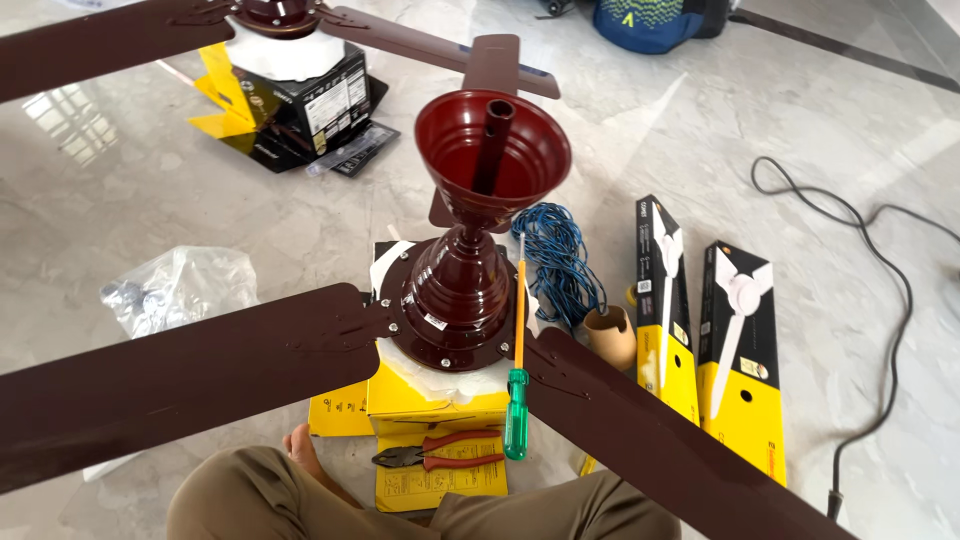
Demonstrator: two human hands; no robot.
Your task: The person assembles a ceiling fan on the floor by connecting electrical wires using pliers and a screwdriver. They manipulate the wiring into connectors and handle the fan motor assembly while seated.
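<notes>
Neither of my hands is in view; only my knees in khaki trousers (260, 500) and a bare foot (300, 445) show at the bottom edge. In front of me a dark brown ceiling fan motor (455, 300) rests on an open yellow box (420, 400). Its down rod (495, 135) stands up inside an upturned canopy cup (490, 150). One blade (180, 380) reaches left, another (680, 450) reaches right. A screwdriver (517, 400) with a green handle and orange shaft leans against the motor. Red-handled pliers (440, 455) lie on the box flap.
A coil of blue wire (555, 260) and a brown cardboard cup (612, 335) lie right of the motor. Two long yellow-black boxes (740, 360) lie further right, with a black cable (880, 260) beyond them. A plastic bag (180, 285) sits left. A second fan (280, 15) stands on a black box at the top.
</notes>
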